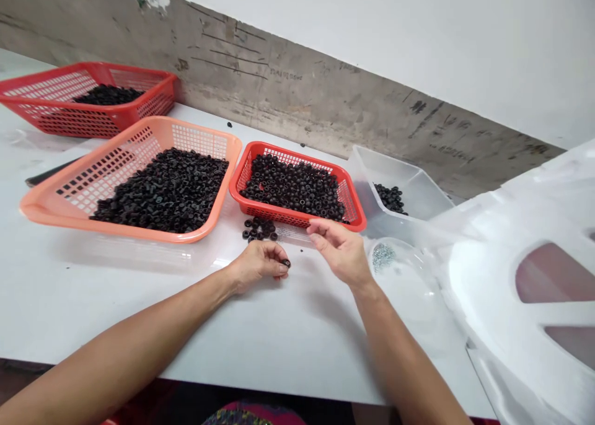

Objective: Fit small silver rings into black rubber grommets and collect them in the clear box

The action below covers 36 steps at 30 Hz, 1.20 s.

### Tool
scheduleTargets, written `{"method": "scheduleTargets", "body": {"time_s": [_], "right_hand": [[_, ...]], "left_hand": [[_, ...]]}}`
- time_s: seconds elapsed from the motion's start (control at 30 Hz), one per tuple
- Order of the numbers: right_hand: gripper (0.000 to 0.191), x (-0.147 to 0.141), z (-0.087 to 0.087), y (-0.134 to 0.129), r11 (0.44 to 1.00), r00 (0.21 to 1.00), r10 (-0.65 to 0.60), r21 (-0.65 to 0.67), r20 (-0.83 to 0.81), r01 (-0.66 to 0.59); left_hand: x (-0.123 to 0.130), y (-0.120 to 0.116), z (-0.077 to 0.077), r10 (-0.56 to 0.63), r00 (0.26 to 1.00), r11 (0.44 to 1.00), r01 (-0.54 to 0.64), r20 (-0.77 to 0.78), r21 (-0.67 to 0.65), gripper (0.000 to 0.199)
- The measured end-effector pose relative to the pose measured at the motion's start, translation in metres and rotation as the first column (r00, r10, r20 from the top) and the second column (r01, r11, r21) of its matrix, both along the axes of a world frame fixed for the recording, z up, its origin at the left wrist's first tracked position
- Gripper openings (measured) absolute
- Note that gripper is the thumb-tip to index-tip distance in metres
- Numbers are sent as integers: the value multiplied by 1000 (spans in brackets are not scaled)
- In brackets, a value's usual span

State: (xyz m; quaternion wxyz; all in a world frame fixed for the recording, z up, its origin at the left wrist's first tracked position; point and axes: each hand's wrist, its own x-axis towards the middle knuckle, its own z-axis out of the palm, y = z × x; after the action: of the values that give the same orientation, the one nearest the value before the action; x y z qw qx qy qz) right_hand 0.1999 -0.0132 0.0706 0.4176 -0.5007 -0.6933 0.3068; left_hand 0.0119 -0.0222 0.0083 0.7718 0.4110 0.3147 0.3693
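My left hand (258,267) rests low over the white table, with a small black rubber ring (285,263) pinched at its fingertips. A loose pile of the same black rings (259,228) lies just beyond that hand. My right hand (339,251) hovers by the front rim of a small red mesh basket (297,153), with its fingers curled and slightly apart. Nothing shows in it. The small basket is full of black rings (292,186). To its left, a larger peach mesh basket (116,171) holds a broad heap of black rings (160,192).
A red mesh basket (46,112) with black pieces stands at the back left. A clear plastic tub (395,171) holds some rings. A clear bowl (400,282) with silver metal parts sits right of my right hand. Large white plastic sheeting (511,276) rises at the right, with a stained wall behind.
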Motion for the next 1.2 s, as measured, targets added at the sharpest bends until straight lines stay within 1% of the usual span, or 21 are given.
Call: {"method": "scheduleTargets", "body": {"time_s": [0.07, 0.13, 0.2, 0.23, 0.27, 0.3, 0.33, 0.37, 0.43, 0.5, 0.53, 0.57, 0.6, 0.67, 0.73, 0.77, 0.83, 0.9, 0.97, 1.07, 1.2], "right_hand": [[29, 5, 16, 17, 997, 990, -58, 58, 125, 51], [31, 7, 29, 37, 995, 977, -88, 57, 194, 79], [31, 0, 40, 55, 995, 967, -89, 61, 238, 77], [31, -7, 45, 62, 995, 961, -70, 87, 266, 48], [31, -18, 49, 67, 992, 953, -32, 127, 301, -7], [30, -32, 53, 70, 980, 940, 21, 177, 341, -87], [29, -50, 57, 71, 956, 917, 89, 225, 389, -188], [28, -69, 60, 70, 918, 882, 163, 260, 442, -300], [26, -114, 63, 68, 815, 771, 298, 271, 562, -512], [27, -161, 61, 70, 719, 637, 382, 217, 670, -660], [29, -184, 58, 75, 689, 561, 407, 161, 721, -707], [34, -204, 54, 81, 676, 493, 423, 97, 760, -730], [41, -222, 49, 89, 675, 442, 438, 38, 783, -737], [56, -250, 37, 105, 695, 360, 468, -84, 807, -714], [69, -267, 23, 119, 706, 297, 508, -195, 808, -681], [71, -272, 17, 123, 709, 276, 518, -226, 809, -668], [67, -279, 6, 126, 712, 261, 498, -219, 827, -667], [57, -283, -1, 125, 710, 274, 440, -145, 855, -689], [46, -287, -4, 123, 715, 295, 384, -80, 875, -694], [37, -290, -3, 120, 747, 320, 339, -46, 885, -663], [35, -291, 4, 120, 773, 383, 306, 8, 871, -634]], "left_hand": [[1, 0, 0, -4, 1000, 1000, 4, -10, -1, 28], [2, 0, 0, -22, 999, 1000, 22, -24, 2, 28], [3, 0, 1, -44, 999, 999, 44, -32, 5, 28], [4, 0, 2, -47, 999, 999, 48, -25, 2, 28], [4, 1, 2, -46, 999, 999, 46, -23, 1, 28], [5, 2, 2, -45, 999, 999, 45, -27, 6, 28], [5, 4, 1, -40, 999, 999, 40, -32, 17, 27], [5, 5, 0, -34, 999, 999, 35, -37, 31, 26], [5, 7, -2, -39, 998, 997, 42, -42, 58, 24], [4, 7, -4, -53, 998, 996, 56, -45, 69, 23], [4, 8, -3, -56, 998, 996, 59, -43, 68, 24], [4, 7, -1, -56, 998, 996, 58, -35, 64, 24], [4, 7, 1, -49, 998, 997, 51, -25, 57, 25], [2, 6, 9, -31, 999, 999, 31, -8, 38, 26], [1, 6, 18, -18, 1000, 1000, 18, -13, 22, 25], [0, 6, 22, -17, 1000, 1000, 17, -17, 18, 23], [-1, 8, 27, -31, 999, 999, 32, -18, 8, 21], [-1, 10, 28, -49, 999, 999, 49, -18, 2, 26], [0, 13, 28, -56, 998, 998, 56, -22, 2, 34], [1, 15, 25, -61, 998, 998, 61, -29, 3, 37], [2, 15, 20, -71, 997, 997, 71, -22, 18, 41]]}}
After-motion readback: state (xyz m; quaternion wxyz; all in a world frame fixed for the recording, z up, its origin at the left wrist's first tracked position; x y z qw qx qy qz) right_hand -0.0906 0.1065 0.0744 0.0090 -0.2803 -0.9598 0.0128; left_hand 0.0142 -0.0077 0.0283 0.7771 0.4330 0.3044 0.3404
